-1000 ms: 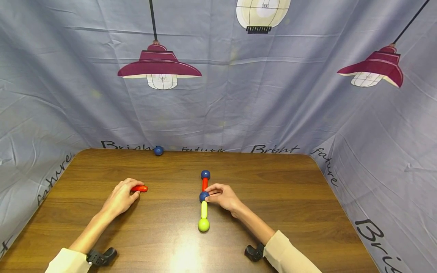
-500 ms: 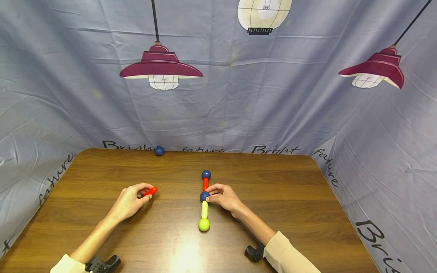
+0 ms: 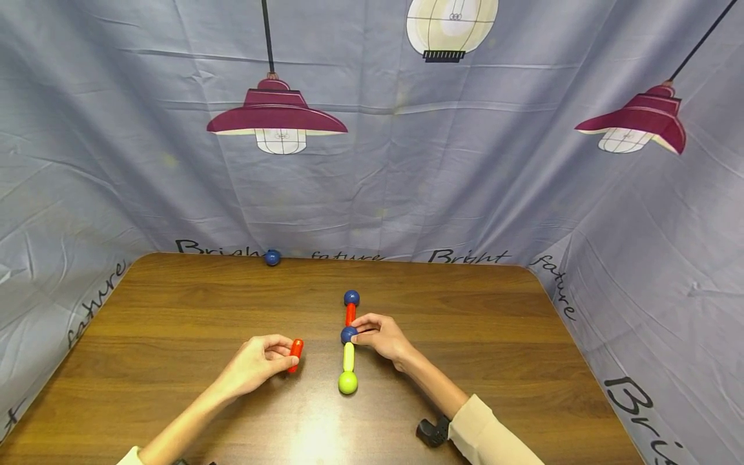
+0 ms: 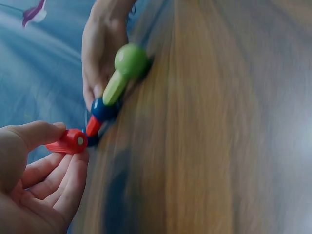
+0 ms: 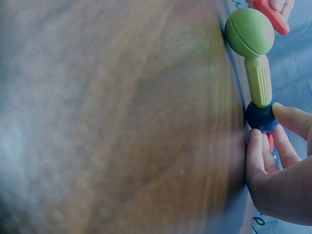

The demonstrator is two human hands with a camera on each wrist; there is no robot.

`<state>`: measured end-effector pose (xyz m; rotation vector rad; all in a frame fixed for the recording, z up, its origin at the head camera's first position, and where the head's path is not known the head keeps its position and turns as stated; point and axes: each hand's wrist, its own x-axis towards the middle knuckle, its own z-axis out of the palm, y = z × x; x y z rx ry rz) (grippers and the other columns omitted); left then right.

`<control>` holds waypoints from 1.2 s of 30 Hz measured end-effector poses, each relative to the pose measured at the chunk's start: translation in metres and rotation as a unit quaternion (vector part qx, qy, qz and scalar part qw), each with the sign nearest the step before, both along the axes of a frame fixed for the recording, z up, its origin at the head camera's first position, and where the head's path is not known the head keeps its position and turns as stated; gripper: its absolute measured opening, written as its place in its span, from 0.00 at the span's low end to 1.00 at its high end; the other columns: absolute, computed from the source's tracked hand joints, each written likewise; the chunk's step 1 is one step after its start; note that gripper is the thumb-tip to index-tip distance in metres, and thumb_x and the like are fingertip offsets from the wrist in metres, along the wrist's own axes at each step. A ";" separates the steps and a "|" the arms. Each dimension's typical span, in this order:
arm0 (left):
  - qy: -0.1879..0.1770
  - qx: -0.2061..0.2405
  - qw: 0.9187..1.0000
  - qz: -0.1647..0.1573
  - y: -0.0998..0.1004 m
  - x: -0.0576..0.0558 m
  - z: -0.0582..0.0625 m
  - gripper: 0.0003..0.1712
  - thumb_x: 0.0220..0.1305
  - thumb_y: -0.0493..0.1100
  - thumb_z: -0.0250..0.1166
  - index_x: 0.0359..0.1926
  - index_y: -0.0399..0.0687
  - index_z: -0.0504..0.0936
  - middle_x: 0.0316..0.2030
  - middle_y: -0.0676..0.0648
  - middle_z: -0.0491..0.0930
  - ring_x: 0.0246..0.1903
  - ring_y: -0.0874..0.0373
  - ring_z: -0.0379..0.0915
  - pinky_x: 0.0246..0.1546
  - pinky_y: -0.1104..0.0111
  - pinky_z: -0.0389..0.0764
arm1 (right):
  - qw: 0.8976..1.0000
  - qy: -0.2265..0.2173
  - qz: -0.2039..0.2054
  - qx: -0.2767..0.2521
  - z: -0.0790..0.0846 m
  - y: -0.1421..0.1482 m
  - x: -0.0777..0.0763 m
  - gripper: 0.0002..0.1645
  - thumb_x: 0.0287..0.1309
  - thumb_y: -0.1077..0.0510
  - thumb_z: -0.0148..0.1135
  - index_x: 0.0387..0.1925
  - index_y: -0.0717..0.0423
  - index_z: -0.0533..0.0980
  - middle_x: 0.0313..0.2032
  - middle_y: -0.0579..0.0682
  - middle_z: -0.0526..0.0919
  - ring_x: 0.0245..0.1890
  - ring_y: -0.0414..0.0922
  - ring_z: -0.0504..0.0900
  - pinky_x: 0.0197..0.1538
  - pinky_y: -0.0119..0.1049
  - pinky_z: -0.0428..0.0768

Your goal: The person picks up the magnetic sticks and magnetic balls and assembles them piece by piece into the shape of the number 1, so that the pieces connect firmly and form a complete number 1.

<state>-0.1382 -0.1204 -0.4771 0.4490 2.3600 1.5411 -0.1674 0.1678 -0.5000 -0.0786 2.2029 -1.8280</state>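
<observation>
My left hand (image 3: 256, 365) pinches a loose red rod (image 3: 296, 356) between thumb and fingers, left of a joined chain on the table. In the left wrist view one end of that red rod (image 4: 73, 141) shows a pale round spot. The chain runs from a far blue ball (image 3: 351, 298) through a second red rod (image 3: 351, 314), a middle blue ball (image 3: 349, 334) and a yellow-green rod (image 3: 349, 357) to a green ball (image 3: 348, 382) nearest me. With thumb and fingers my right hand (image 3: 382, 337) grips the middle blue ball from the right.
Another blue ball (image 3: 272, 258) sits at the far edge of the wooden table (image 3: 465, 323), left of centre. A grey-blue curtain (image 3: 378, 181) with printed lamps hangs behind and along the sides.
My left hand has carried the red rod right and nearer to me, turning it from lying sideways to pointing away. The right hand and the chain have stayed in place.
</observation>
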 end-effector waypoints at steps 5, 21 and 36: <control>-0.062 0.068 0.995 -0.043 0.013 0.012 -0.001 0.17 0.63 0.38 0.69 0.47 0.29 0.80 0.34 0.46 0.83 0.33 0.56 0.82 0.32 0.69 0.82 | 1.000 -0.001 0.000 -0.002 -0.001 0.000 -0.001 0.16 0.54 0.69 0.71 0.45 0.67 0.80 0.37 0.50 0.83 0.38 0.44 0.84 0.44 0.34 0.81; -0.129 0.114 0.979 -0.111 0.042 0.042 -0.013 0.14 0.60 0.36 0.68 0.44 0.28 0.81 0.31 0.45 0.83 0.29 0.60 0.78 0.31 0.73 0.81 | 1.000 0.009 0.000 0.002 -0.003 0.002 0.000 0.16 0.54 0.69 0.71 0.45 0.68 0.80 0.37 0.52 0.84 0.38 0.44 0.84 0.43 0.34 0.82; -0.164 0.132 0.972 -0.108 0.063 0.060 -0.023 0.10 0.59 0.35 0.69 0.40 0.32 0.83 0.30 0.45 0.84 0.28 0.59 0.79 0.30 0.73 0.82 | 1.000 0.007 -0.001 -0.009 -0.002 0.000 -0.001 0.18 0.54 0.70 0.69 0.47 0.71 0.78 0.39 0.56 0.84 0.38 0.42 0.83 0.42 0.31 0.80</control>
